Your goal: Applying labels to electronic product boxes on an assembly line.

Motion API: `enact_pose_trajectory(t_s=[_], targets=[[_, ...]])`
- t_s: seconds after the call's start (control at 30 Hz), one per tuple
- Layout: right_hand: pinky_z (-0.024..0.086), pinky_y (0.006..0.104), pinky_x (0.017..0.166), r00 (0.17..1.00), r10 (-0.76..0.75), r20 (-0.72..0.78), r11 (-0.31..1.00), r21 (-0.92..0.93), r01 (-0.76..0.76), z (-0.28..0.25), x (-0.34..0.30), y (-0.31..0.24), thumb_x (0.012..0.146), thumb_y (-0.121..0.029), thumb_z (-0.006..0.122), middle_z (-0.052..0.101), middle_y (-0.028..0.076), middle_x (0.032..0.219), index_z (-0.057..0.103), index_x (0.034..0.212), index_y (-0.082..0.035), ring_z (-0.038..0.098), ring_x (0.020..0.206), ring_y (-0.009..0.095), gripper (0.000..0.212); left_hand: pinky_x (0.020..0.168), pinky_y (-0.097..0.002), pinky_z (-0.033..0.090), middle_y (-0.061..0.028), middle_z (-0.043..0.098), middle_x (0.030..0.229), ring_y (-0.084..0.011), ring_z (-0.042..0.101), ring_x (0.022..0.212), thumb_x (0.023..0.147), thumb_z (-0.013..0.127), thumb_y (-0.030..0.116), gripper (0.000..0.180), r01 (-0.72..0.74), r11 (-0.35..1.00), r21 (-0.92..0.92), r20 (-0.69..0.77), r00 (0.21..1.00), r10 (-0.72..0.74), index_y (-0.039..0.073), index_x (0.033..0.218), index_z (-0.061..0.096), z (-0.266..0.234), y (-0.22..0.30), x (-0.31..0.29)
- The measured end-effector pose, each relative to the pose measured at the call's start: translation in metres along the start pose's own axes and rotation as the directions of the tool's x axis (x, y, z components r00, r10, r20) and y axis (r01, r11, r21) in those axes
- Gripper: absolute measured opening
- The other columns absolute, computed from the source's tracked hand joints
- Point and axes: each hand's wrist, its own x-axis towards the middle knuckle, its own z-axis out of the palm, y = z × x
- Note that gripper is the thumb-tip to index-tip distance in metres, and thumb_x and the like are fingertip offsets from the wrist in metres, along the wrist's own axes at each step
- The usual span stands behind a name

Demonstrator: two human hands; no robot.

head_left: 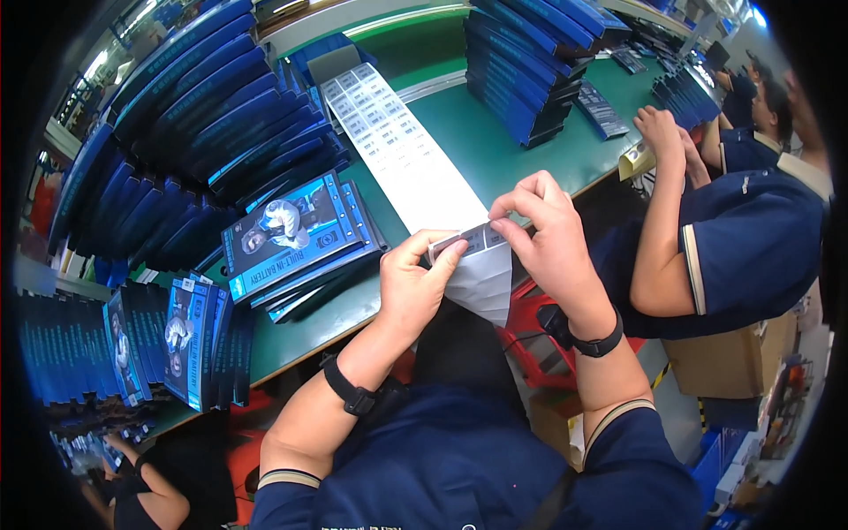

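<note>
A long white sheet of labels (420, 181) runs across the green table toward me and bends down over the near edge. My left hand (412, 281) pinches it at the bend, thumb on top, beside a row of grey printed labels (475, 238). At the right end of that row my right hand (552, 234) has its thumb and forefinger pressed together on a label's edge. Whether that label is partly lifted I cannot tell. Below the hands the white backing paper (484, 287) hangs down. Left of my left hand lies a small stack of flat blue boxes (296, 225).
Tall leaning stacks of blue boxes (203, 106) fill the left side, with more blue boxes (199, 344) upright nearby. Another tall stack (521, 75) stands at the back. A co-worker (742, 225) sits close on the right; another person's arm (150, 495) shows lower left.
</note>
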Motion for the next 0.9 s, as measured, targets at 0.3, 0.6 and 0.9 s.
enact_pose_trajectory(t_s=[0.3, 0.6, 0.9], targets=[[0.043, 0.0349, 0.081, 0.929, -0.360, -0.085, 0.901, -0.289, 0.322, 0.014, -0.008, 0.021, 0.069, -0.005, 0.075, 0.068, 0.001, 0.094, 0.073, 0.089, -0.010, 0.062, 0.081, 0.017, 0.021, 0.068, -0.0235, 0.049, -0.0023, 0.072, 0.086, -0.0047, 0.060, 0.076, 0.091, 0.072, 0.014, 0.017, 0.135, 0.976, -0.170, -0.018, 0.990, -0.140, -0.002, 0.097, 0.073, 0.006, -0.015, 0.014], [0.043, 0.0343, 0.075, 0.976, -0.216, 0.012, 0.962, -0.168, 0.215, 0.001, -0.013, 0.025, 0.069, -0.008, 0.080, 0.060, 0.002, 0.086, 0.074, 0.091, -0.009, 0.057, 0.079, 0.019, 0.023, 0.072, -0.0238, 0.051, -0.0054, 0.073, 0.091, -0.0076, 0.064, 0.080, 0.091, 0.072, 0.015, 0.019, 0.303, 0.936, -0.179, 0.089, 0.952, -0.292, -0.002, 0.101, 0.073, 0.002, -0.023, 0.020], [0.042, 0.0325, 0.074, 0.928, -0.372, 0.039, 0.886, -0.285, 0.367, 0.010, -0.017, 0.032, 0.068, -0.008, 0.080, 0.059, 0.000, 0.083, 0.073, 0.087, -0.010, 0.057, 0.074, 0.018, 0.021, 0.064, -0.0244, 0.050, -0.0043, 0.073, 0.082, -0.0062, 0.063, 0.074, 0.090, 0.072, 0.017, 0.020, 0.249, 0.945, -0.214, 0.039, 0.968, -0.247, -0.002, 0.095, 0.075, 0.008, -0.031, 0.019]])
